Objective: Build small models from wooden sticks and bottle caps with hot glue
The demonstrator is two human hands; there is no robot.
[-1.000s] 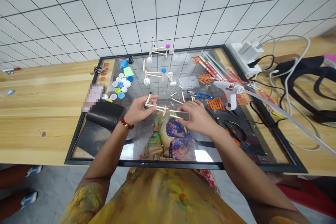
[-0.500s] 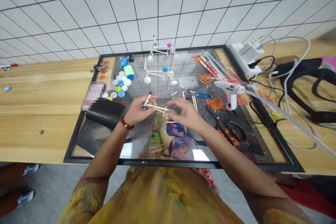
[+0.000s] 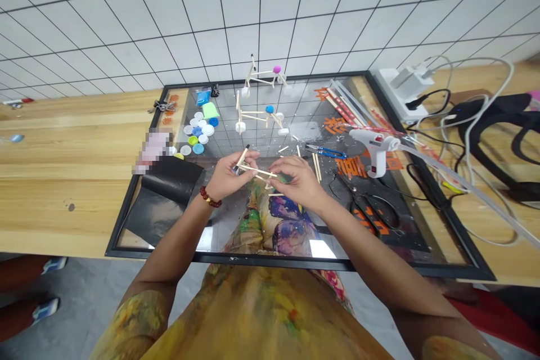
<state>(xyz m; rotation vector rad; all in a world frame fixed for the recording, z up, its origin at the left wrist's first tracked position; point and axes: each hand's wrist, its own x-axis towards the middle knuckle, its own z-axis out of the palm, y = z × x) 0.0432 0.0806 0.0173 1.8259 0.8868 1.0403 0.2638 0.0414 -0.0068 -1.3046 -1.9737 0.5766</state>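
My left hand grips the left end of a small frame of glued wooden craft sticks, where a stick with a dark tip points upward. My right hand closes around the frame's right end, fingers curled over it. Both hands hover low above a glass-covered board. Loose wooden sticks lie to the right of my right hand. Blue-handled snips lie just beyond them.
Two stick models with bottle-cap wheels stand at the board's far side. Several plastic bottle caps lie to the left. A white hot glue gun, black scissors, and a power strip with tangled cables sit right.
My right hand has moved left from the frame's far right end and closed around it. The frame now reaches less far to the right, while my left hand keeps hold.
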